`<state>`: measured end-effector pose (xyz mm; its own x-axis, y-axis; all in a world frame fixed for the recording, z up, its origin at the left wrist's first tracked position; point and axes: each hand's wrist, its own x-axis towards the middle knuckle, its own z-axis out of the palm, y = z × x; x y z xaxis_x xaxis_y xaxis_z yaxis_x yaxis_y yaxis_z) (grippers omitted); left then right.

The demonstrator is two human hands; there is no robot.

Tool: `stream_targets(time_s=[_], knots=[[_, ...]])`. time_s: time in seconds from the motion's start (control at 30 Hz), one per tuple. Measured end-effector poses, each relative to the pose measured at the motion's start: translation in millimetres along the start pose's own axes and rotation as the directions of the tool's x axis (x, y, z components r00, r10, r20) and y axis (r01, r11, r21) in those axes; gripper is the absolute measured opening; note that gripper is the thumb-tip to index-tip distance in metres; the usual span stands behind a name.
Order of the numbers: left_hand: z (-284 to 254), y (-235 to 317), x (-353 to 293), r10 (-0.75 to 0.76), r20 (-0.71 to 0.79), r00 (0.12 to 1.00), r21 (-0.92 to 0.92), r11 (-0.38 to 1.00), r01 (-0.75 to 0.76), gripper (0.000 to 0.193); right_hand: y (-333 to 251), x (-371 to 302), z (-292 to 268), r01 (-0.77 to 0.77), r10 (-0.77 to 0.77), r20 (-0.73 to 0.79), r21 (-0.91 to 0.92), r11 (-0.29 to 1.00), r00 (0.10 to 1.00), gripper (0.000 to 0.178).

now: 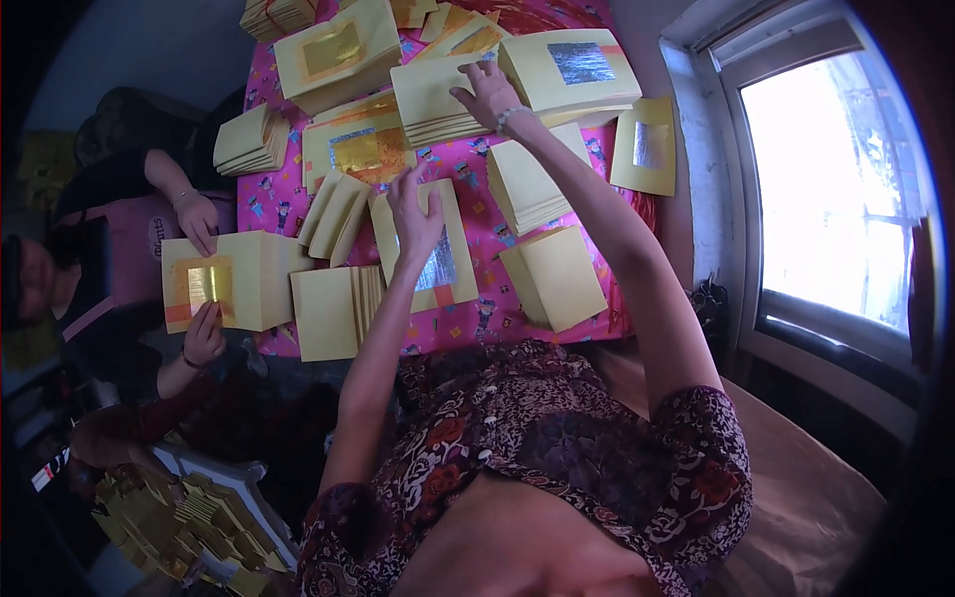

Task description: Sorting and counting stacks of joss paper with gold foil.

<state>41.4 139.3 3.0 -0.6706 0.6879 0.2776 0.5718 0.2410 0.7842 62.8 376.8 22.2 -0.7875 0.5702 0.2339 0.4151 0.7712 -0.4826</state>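
Note:
My left hand [416, 217] hovers over or rests on a pale yellow paper sheet [453, 214] with a silver foil square, its fingers stretched out; whether it touches cannot be told. Farther off, my right hand [487, 97] has its fingers apart on top of a fanned stack of plain yellow paper [428, 99]. Beside that hand, on the right, lies a thick stack with a silver foil square [582, 63]. Several folded yellow papers [336, 217] lean together left of my left hand. Neither hand grips anything that I can make out.
The table has a pink patterned cloth [477, 323]. More stacks lie around, including a plain yellow one [557, 279] at the near right. At the left, a co-worker's hands [202, 328] work on a gold-foil paper [179, 284]. A bright window [836, 179] is at right.

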Motion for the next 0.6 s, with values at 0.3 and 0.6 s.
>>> stream_targets(time_s=[0.3,0.6], knots=[[20,24,-129,-0.406,0.397,0.823,-0.336,0.770,0.542,0.058,0,-180,-112,-0.174,0.179,0.021,0.358,0.917,0.984,0.046],[80,72,-164,-0.570,0.498,0.653,-0.252,0.625,0.738,0.103,79,-313,-68,-0.646,0.392,0.561,0.376,0.664,0.729,0.092]])
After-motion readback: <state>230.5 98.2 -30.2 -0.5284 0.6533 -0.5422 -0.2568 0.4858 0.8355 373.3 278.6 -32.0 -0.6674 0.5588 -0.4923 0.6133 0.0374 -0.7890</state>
